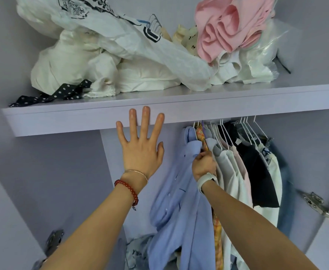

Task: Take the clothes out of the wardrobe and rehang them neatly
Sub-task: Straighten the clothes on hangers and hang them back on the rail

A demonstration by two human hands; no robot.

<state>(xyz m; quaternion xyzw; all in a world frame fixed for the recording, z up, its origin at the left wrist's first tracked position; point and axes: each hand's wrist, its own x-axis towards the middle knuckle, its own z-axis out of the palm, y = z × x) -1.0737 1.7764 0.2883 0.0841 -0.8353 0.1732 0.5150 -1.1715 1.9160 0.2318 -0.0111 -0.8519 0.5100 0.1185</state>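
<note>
left hand point(140, 147) flat, fingers spread, pressed on the shelf point(179, 109) front edge | right hand point(203, 165) pinching the light blue shirt point(179, 201) at its shoulder | shirt hangs at the left end of the hung clothes point(243, 168) under the shelf | crumpled white and pink garments point(227, 28) piled on the shelf top

The left hand point(141, 147) is spread flat, fingertips against the front edge of the shelf point(237, 106). The right hand point(203, 165) grips the blue shirt point(179, 201) just below its collar, beside a plaid garment point(217, 238) and other clothes on white hangers point(245, 129). Crumpled white and pink laundry point(227, 30) lies piled on the shelf.
</note>
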